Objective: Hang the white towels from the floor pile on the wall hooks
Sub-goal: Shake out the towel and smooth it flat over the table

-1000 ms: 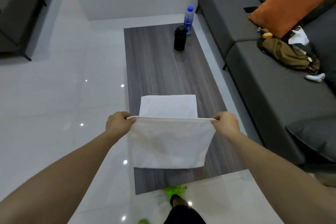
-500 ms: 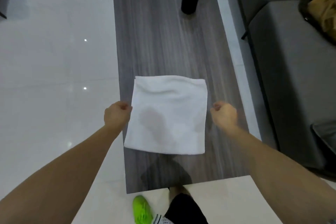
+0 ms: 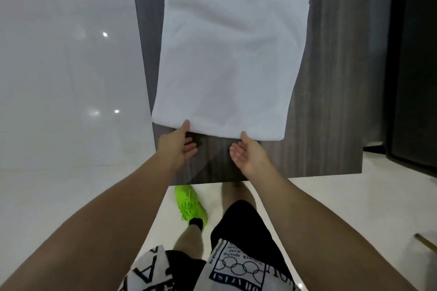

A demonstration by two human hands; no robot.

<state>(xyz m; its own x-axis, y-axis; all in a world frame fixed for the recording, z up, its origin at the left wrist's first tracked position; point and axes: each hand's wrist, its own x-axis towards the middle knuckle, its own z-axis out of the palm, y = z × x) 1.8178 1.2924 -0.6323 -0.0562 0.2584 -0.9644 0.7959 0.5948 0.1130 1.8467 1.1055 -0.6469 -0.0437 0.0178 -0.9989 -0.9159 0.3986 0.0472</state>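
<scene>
A white towel (image 3: 229, 59), folded to a rough square, lies flat on the dark wooden table (image 3: 331, 101). Both hands are at its near edge, palms turned inward. My left hand (image 3: 178, 145) touches the near left part of the edge with its thumb tip, its fingers loosely bent over the table below the edge. My right hand (image 3: 246, 155) has its fingertips at the near edge further right, the palm showing. Neither hand visibly clasps the cloth. No wall hooks or floor pile are in view.
The table's near edge (image 3: 260, 178) runs just in front of my legs; a green shoe (image 3: 190, 205) stands on the pale tiled floor (image 3: 59, 78). A dark sofa edge (image 3: 411, 78) rises along the right side.
The towel, held up by its top corners a second ago, now lies folded on the table. Both hands let go and moved from its sides to its near edge. The camera tilted down.
</scene>
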